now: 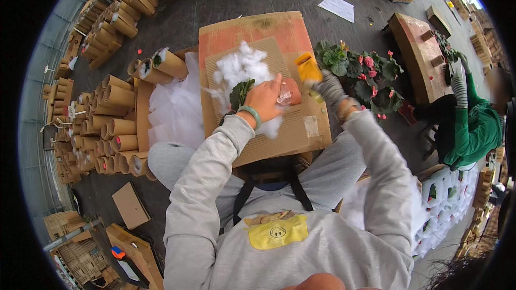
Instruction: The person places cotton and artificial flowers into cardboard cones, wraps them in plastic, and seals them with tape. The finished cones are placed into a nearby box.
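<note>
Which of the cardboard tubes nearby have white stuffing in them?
The two cardboard tubes lying just left of the cardboard work board; the stacked ones show bare ends.

1. Cardboard work board (301, 145) lies across your lap; white stuffing (242, 67) sits on it.
2. Your left hand (263, 99) rests on the stuffing, beside a tape dispenser (308, 68).
3. Stacked cardboard tubes (115, 129) lie to your left.
4. Potted flowering plants (365, 75) stand to the right, before a seated person (473, 129).
</note>
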A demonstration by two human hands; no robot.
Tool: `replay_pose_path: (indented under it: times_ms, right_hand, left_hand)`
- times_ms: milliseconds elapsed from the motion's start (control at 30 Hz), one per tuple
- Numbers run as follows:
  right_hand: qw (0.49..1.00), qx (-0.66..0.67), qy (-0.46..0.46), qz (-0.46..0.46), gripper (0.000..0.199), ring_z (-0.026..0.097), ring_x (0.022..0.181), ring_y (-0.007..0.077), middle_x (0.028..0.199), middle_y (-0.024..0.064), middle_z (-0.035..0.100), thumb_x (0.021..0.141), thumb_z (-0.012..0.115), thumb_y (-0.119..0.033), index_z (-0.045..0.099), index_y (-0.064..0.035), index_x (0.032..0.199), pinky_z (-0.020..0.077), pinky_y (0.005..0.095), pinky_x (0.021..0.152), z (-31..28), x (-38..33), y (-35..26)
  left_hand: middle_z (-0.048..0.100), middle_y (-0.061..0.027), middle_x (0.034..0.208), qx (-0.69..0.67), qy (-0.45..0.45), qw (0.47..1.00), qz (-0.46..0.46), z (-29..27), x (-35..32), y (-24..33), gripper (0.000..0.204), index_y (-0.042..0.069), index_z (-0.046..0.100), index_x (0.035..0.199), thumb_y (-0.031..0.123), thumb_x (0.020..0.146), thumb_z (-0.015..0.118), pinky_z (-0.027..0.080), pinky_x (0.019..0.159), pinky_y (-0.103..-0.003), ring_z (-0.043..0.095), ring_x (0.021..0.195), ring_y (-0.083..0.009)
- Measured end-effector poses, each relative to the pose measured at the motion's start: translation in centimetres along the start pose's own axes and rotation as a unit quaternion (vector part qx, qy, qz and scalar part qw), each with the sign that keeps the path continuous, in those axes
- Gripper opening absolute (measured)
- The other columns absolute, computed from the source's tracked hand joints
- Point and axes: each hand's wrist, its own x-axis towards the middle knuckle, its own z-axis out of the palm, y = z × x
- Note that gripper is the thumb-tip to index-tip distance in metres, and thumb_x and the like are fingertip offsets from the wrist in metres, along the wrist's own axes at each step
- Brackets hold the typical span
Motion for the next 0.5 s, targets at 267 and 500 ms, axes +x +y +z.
replay_pose_path:
  times_ms: [267, 500]
  right_hand:
    - [0.965, 0.230, -0.021, -0.126, 0.036, 0.064, 0.074, 0.0131, 0.092, 0.0042, 0.065, 0.087, 0.064, -0.022, 0.054, -0.0033, 0.116, 0.0524, 0.0263, 0.064, 2.3, -12.0, -4.3]
    - [0.957, 0.281, -0.073, -0.024, 0.050, 0.061, 0.090, 0.0124, 0.103, 0.0051, 0.062, 0.082, 0.070, -0.025, 0.050, -0.0024, 0.122, 0.0493, 0.0254, 0.077, 2.5, -18.8, -6.0]
  left_hand:
    - [0.063, -0.0174, 0.086, 0.000, 0.038, 0.999, -0.023, -0.5, 0.5, -0.6, 0.119, -0.010, 0.005, 0.141, 0.034, 0.060, 0.080, 0.037, 0.102, -0.042, 0.061, 0.083, -0.0320]
    - [0.065, -0.0145, 0.105, -0.028, -0.043, 0.999, 0.001, -1.2, 2.7, -2.5, 0.100, 0.008, 0.030, 0.141, 0.040, 0.059, 0.078, 0.034, 0.104, -0.044, 0.062, 0.095, -0.0302]
